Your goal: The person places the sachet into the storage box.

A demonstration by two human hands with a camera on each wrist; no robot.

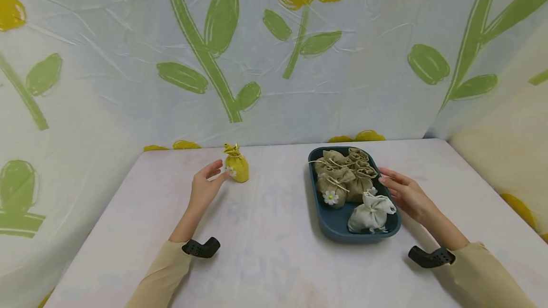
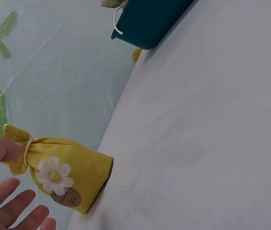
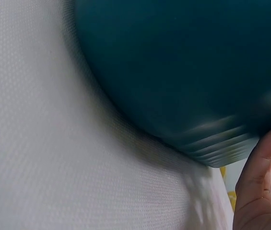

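Note:
Near the table's back left stands a yellow drawstring pouch (image 1: 238,168) with a white flower; its round brown label shows in the left wrist view. My left hand (image 1: 207,183) is beside the pouch with fingers spread and relaxed, the thumb overlapping its tied neck in the left wrist view. To the right, a dark blue tray (image 1: 326,226) holds several brown pouches (image 1: 331,187) and a white pouch (image 1: 371,214) at its near end. My right hand (image 1: 404,193) rests against the tray's right side, fingertips at the rim. In the right wrist view the thumb (image 3: 262,160) meets the tray wall.
A pale cloth covers the table (image 1: 265,251). Behind it hangs a backdrop (image 1: 364,99) printed with yellow flowers and green stems. Each wrist wears a black bracket, one on the left sleeve (image 1: 160,270) and one on the right sleeve (image 1: 484,270).

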